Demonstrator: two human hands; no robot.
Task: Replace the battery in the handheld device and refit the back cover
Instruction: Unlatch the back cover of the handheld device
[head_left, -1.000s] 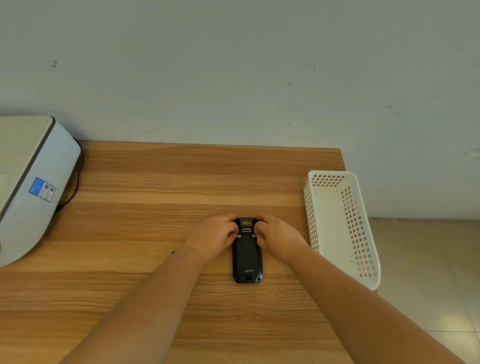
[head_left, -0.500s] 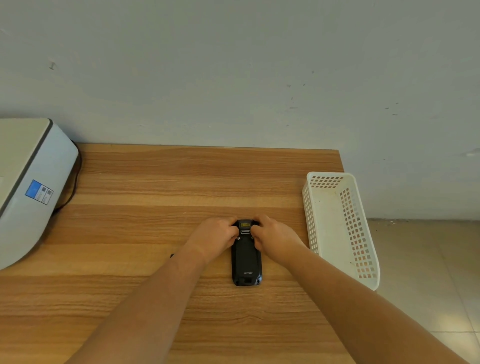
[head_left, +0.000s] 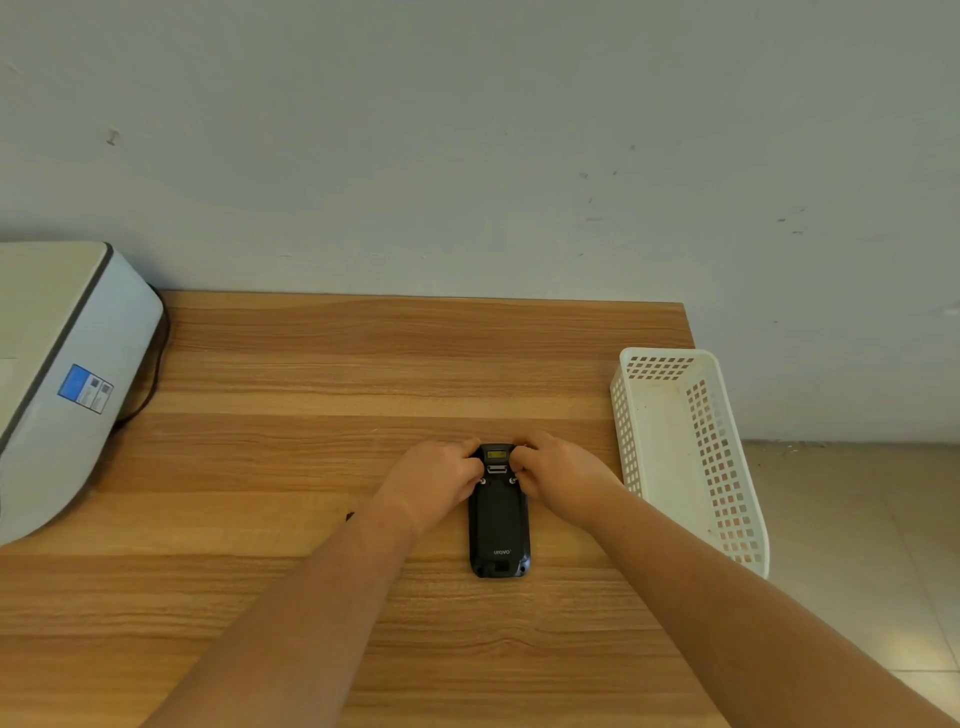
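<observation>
I laid the black rectangular plastic handheld device (head_left: 498, 519) face down on the wooden counter (head_left: 311, 389), exposing its back cover. My left hand (head_left: 436, 480) and right hand (head_left: 558, 475) flanked its far end, fingers clamped there, probably working the latches.

An office-like room: a wooden desk (head_left: 363, 364) against a plain wall, a printer (head_left: 57, 374), tiled floor (head_left: 857, 545).

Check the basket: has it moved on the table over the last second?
No. The white basket sits at the same spot on the table's right edge, overhanging it as before. Small frame shifts match head-camera motion.
</observation>
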